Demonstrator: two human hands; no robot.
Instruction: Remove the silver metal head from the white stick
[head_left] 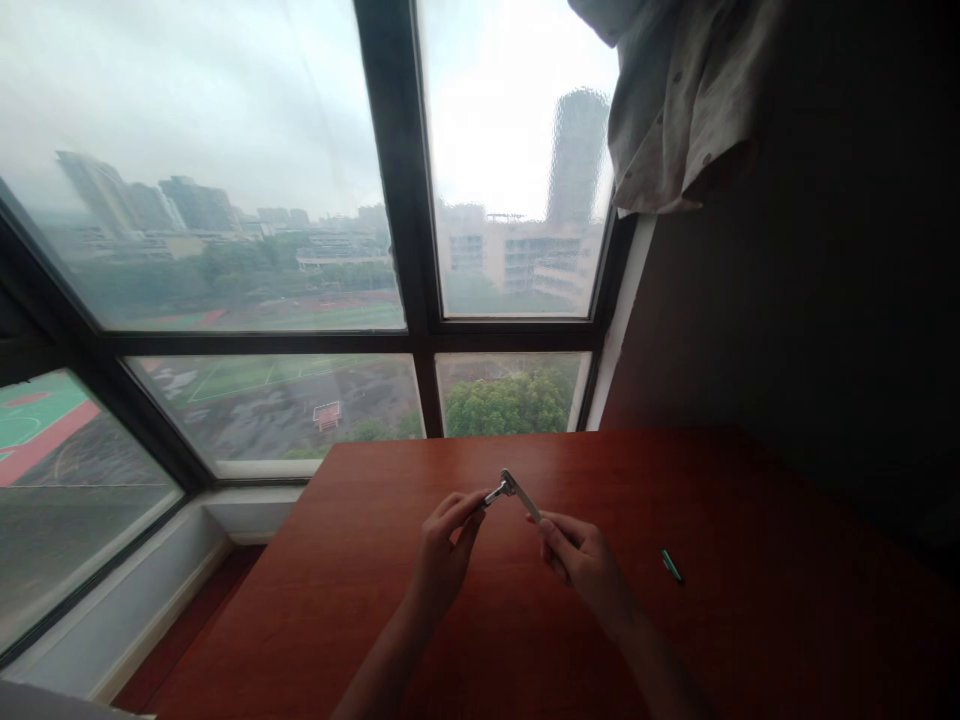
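Observation:
My left hand (448, 540) is closed in a pinch on a slim tool with a dark handle and a shiny silver end (495, 494). The fingers of my right hand (574, 548) are wrapped round the lower end of a flat, pale grey strip (527, 502). The strip's upper end meets the tool's silver head above the table; I cannot tell whether they are joined or only touching. Both things are too small to name by kind. To the right of my right hand, a short dark green stick-like piece (672, 565) lies on the reddish-brown table (360, 560).
Behind the table's far edge stands a large window with dark frames (427, 335). A grey cloth (675, 120) hangs at the upper right. The wall on the right is in deep shadow. A white ledge (161, 580) runs along the left.

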